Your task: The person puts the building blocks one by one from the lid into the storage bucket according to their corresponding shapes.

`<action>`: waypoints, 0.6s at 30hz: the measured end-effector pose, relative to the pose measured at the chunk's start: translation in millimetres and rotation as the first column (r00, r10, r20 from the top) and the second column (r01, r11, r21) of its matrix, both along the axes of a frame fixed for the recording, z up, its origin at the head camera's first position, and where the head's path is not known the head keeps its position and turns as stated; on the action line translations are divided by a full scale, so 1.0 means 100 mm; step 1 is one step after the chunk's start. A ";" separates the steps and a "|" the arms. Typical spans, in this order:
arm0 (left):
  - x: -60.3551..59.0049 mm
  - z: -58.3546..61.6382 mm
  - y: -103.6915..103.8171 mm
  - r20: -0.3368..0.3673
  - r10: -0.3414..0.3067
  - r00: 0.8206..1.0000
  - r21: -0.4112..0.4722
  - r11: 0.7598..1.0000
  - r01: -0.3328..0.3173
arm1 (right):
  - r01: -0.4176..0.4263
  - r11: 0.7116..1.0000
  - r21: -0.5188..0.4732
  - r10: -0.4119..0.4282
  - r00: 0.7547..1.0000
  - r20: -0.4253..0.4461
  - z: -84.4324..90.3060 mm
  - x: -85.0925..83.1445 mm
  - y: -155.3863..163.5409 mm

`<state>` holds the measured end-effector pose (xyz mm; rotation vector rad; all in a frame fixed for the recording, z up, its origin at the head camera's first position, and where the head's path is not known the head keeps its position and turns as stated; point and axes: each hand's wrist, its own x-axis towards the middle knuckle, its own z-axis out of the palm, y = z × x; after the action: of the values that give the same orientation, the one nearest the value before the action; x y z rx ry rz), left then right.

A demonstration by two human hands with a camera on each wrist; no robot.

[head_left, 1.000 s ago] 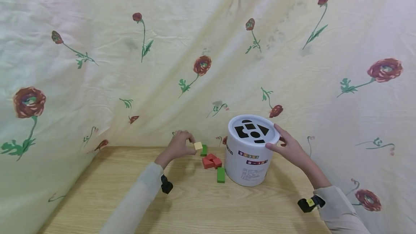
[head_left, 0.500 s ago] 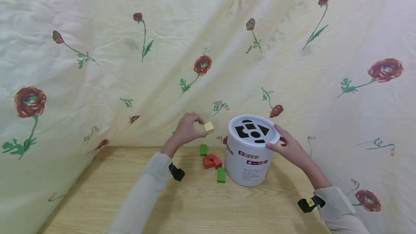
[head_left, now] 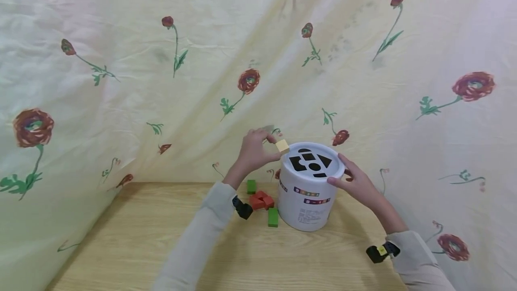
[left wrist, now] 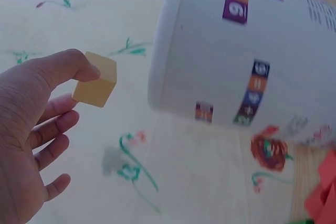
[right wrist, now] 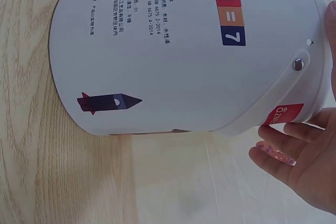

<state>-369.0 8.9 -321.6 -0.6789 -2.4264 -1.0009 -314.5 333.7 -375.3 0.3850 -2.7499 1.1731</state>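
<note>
My left hand (head_left: 254, 151) pinches a small pale yellow wooden block (head_left: 282, 147) between thumb and fingertips. In the head view the block overlaps the left rim of a white bucket (head_left: 308, 210); the left wrist view shows a gap between block (left wrist: 97, 85) and bucket. Black cut-out shapes, including a square, a triangle and a circle, mark the bucket's lid (head_left: 302, 151). My right hand (head_left: 359, 187) holds the upper right side of the upright bucket, thumb and fingers spread along its rim. Several fingers (right wrist: 283, 145) show against its side in the right wrist view.
Left of the bucket several red blocks (head_left: 261, 200) lie in a small heap on the wooden table (head_left: 133, 237). One green block (head_left: 251, 187) lies behind them and another green block (head_left: 273, 217) in front. A flowered cloth (head_left: 202, 102) hangs behind the table.
My left hand has lifted the yellow block from near the back green block and carried it up and right to the bucket's rim. The right hand keeps its hold on the bucket.
</note>
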 end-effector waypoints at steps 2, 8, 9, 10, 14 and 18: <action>0.00 0.02 0.10 -0.012 0.007 1.000 -0.002 1.000 -0.007 | -0.001 1.000 -0.003 0.001 1.000 0.000 0.00 0.00 0.00; 0.01 0.02 0.40 -0.020 0.068 0.998 -0.020 0.997 -0.068 | 0.002 1.000 -0.015 -0.002 1.000 0.002 -0.01 0.00 0.00; 0.01 0.01 0.44 -0.020 0.077 0.997 -0.022 0.997 -0.078 | 0.003 1.000 -0.018 -0.003 1.000 0.002 -0.01 0.00 0.00; 0.01 0.00 0.48 -0.016 0.084 0.996 -0.017 0.996 -0.085 | 0.003 1.000 -0.020 -0.003 1.000 0.002 -0.02 0.00 0.00; -0.01 -0.06 0.61 -0.024 0.092 0.995 0.006 0.996 -0.092 | 0.001 1.000 -0.031 -0.001 1.000 0.003 -0.03 0.00 0.00; -0.04 -0.12 0.72 -0.016 0.089 0.996 0.035 0.995 -0.089 | 0.000 0.999 -0.035 0.000 1.000 0.002 -0.03 0.00 0.01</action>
<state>-372.6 81.2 -333.7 -0.5603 -2.3963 -0.9947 -314.2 334.9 -378.2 0.3798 -2.7267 1.2199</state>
